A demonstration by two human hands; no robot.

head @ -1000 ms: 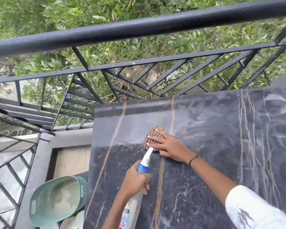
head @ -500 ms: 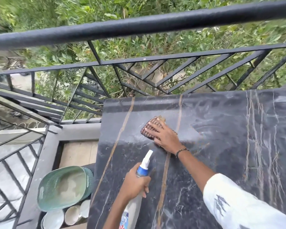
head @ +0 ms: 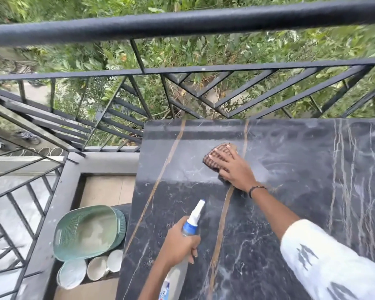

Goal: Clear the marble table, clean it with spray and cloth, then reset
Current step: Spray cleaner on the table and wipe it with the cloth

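Observation:
The black marble table (head: 312, 191) with tan veins fills the right half of the view. My right hand (head: 234, 169) lies flat on a brown checked cloth (head: 217, 154), pressing it to the marble near the table's far left part. My left hand (head: 178, 245) grips a spray bottle (head: 193, 219) with a white nozzle and blue collar, held over the table's near left part, nozzle pointing up toward the cloth. The bottle's lower body is partly hidden by my hand.
A black metal railing (head: 182, 22) runs along the far edge and left side, with greenery beyond. Left of the table, lower down, stand a green plastic basket (head: 89, 232) and white cups (head: 97, 267) with a white plate (head: 72, 273).
My right hand has slid the cloth away from me, toward the table's far edge. The left hand keeps the spray bottle in about the same spot. The camera view has shifted.

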